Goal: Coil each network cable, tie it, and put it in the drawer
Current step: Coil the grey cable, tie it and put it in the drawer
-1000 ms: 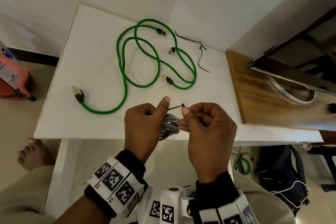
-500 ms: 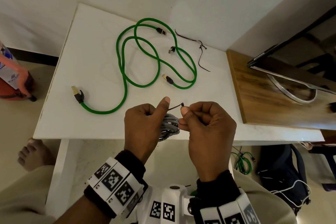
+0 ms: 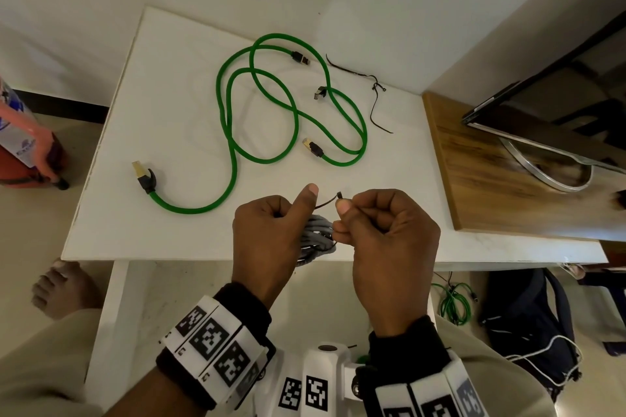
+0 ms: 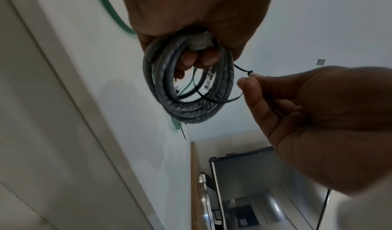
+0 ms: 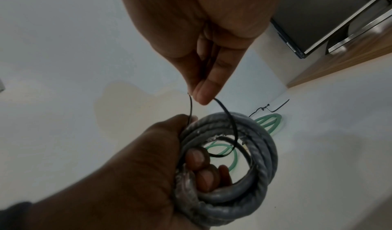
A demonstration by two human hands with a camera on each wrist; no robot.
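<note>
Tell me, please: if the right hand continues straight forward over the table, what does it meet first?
Probably the green cable, at its gold plug, ahead of the right hand. Depth is unclear, so it may pass above.

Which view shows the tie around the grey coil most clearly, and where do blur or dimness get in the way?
Right wrist: dim, but the black tie looping through the grey cable coil is sharpest here. Left wrist: darker, the right hand softly blurred in the foreground. Head: bright, edges bowed by the wide lens, hands hide most of the coil.
</note>
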